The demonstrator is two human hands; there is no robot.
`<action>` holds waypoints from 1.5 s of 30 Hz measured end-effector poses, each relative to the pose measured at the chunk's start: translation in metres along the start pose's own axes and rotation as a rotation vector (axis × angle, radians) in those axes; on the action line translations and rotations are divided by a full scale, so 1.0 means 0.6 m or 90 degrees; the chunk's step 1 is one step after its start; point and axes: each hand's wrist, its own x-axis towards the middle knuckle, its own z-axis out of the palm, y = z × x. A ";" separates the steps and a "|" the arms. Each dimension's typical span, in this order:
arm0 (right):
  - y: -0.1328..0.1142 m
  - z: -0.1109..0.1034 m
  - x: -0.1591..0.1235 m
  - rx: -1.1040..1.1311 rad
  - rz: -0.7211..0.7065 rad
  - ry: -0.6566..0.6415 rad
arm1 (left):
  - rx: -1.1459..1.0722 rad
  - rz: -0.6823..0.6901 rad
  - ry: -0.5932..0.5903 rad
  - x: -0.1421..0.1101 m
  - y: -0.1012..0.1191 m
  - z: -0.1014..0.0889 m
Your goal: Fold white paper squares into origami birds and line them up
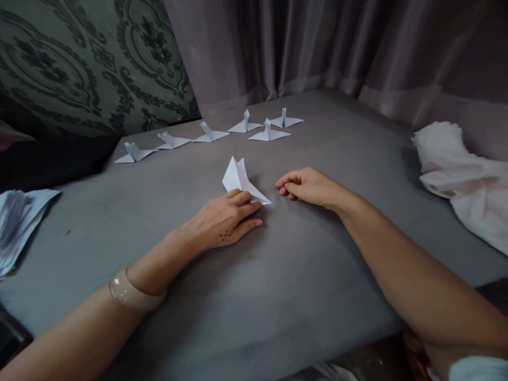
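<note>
White folded paper [232, 175], left hand [226, 216] resting on its near edge, thumb spread; right hand [307, 186] loosely curled to its right; six folded figures [270, 134] beyond it.

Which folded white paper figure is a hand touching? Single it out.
The folded white paper figure under the person's bare left hand. It lies nearest the viewer; the six other folded white paper figures stand farther back, untouched.
</note>
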 end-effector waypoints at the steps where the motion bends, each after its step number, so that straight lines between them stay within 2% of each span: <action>1: 0.001 0.000 0.001 -0.003 -0.005 -0.001 | 0.006 -0.008 -0.006 0.001 0.003 -0.001; 9: 0.016 0.001 0.009 -0.018 -0.046 -0.002 | 0.057 -0.036 -0.015 0.002 0.019 0.006; 14: 0.021 0.006 0.012 -0.031 -0.060 0.008 | 0.118 -0.037 0.029 0.010 0.030 0.021; 17: 0.022 0.008 0.013 -0.044 -0.071 0.012 | 0.126 -0.037 0.097 0.005 0.030 0.025; 21: 0.029 0.008 0.017 -0.058 -0.087 0.014 | 0.120 -0.072 0.297 -0.013 0.018 0.016; 24: 0.031 0.010 0.016 -0.080 -0.119 0.025 | 0.137 -0.119 0.374 -0.025 0.003 0.008; 29: 0.026 0.031 0.011 -0.063 -0.180 0.065 | 0.129 -0.239 0.352 -0.036 -0.024 0.005; 32: 0.024 0.046 0.009 -0.012 -0.214 0.057 | 0.114 -0.234 0.301 -0.040 -0.041 0.011; 34: 0.021 0.052 0.007 0.020 -0.214 0.028 | 0.100 -0.211 0.294 -0.041 -0.050 0.015; 38: 0.003 0.056 -0.003 0.085 -0.156 -0.030 | 0.059 -0.158 0.290 -0.042 -0.056 0.019; 40: -0.009 0.054 -0.010 0.134 -0.125 -0.046 | 0.023 -0.162 0.296 -0.042 -0.055 0.017; 43: -0.022 0.050 -0.019 0.220 -0.145 -0.063 | -0.105 -0.235 0.356 -0.040 -0.049 0.010; 45: -0.026 0.046 -0.024 0.251 -0.186 -0.058 | -0.305 -0.300 0.411 -0.036 -0.043 0.005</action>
